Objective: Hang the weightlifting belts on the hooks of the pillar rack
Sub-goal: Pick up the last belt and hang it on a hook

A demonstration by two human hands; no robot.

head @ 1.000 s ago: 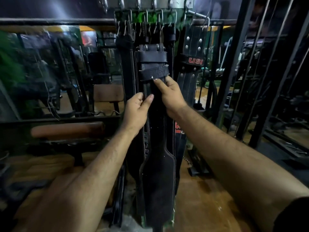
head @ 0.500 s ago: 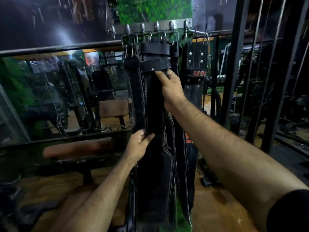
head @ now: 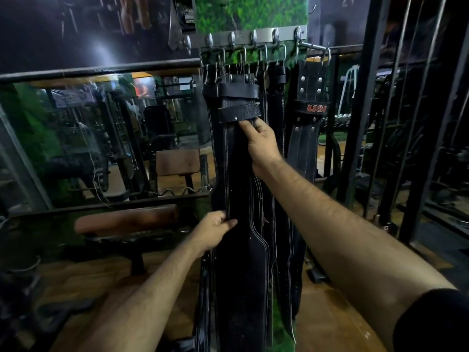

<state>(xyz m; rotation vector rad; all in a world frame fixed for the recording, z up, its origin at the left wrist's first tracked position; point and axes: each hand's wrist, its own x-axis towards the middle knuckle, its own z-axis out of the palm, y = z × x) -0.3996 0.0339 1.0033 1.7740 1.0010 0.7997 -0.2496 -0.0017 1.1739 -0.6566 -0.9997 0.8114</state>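
A long black weightlifting belt (head: 238,270) with white stitching hangs in front of the green pillar, its buckle end up among the wire hooks. My right hand (head: 261,146) grips it high up, just under its loop strap (head: 239,113). My left hand (head: 213,232) pinches the belt's left edge lower down, at mid-length. A metal hook rack (head: 253,38) is fixed across the pillar above. Other black belts hang beside it, one marked USI (head: 308,128) to the right.
A brown padded bench (head: 127,219) stands at the left, with a mirror wall (head: 76,138) behind it. Black steel frames and bars (head: 416,123) rise at the right. The floor below is brown wood.
The belt has gone up toward the hooks with my right hand. My left hand has slid down its left edge to mid-length. The view has tilted upward.
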